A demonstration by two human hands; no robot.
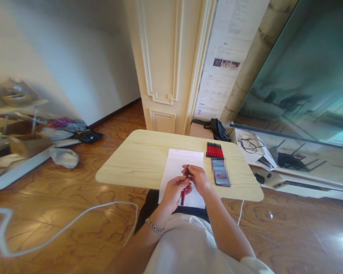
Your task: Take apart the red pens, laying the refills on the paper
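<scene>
holding a slim red-and-black pen (pixel 184 186) closed in both left hand (pixel 173 190) and right hand (pixel 198 178), over blank white paper sheet (pixel 183 160), row of red pens (pixel 214 150) lying beyond untouched.

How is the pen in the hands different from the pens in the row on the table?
The held pen is alone, lifted over the white paper by the left hand and right hand. The row of pens lies flat on the table, side by side, untouched. Both look red and black.

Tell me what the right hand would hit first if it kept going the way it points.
Probably the left hand: the right hand points leftward at the pen they share, above the white paper. Depth is unclear.
</scene>
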